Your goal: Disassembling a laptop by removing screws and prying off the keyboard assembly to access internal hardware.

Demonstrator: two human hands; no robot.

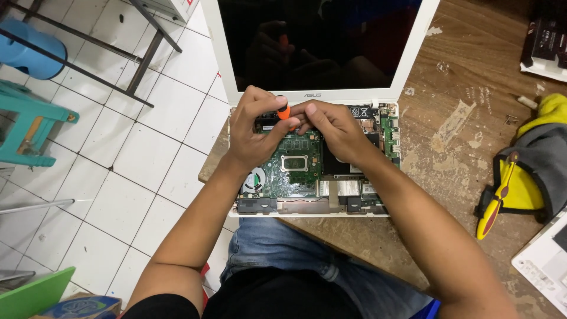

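While the opened white laptop [313,159] lies in the middle of the frame on the worn wooden table [460,77], its dark screen tilted up toward the top edge, a few packaged and labelled things sit around the borders. At the lower left corner a blue printed box [80,308] rests beside a flat green folder [32,295]. At the upper right corner a black package [546,41] lies on a white sheet, and a small black-and-white label sticker [360,111] sits inside the laptop near the hinge. Both hands meet over the upper part of the exposed green circuit board [292,165]. The left hand [254,127] is curled closed, fingers bent around the orange-handled screwdriver [284,111], whose orange top shows between the two hands just below the screen. The right hand [331,127] is also partly closed, its fingertips pinching at the same tool from the other side. At centre right lies a yellow and red screwdriver [496,198] on a grey and yellow pouch [534,171].
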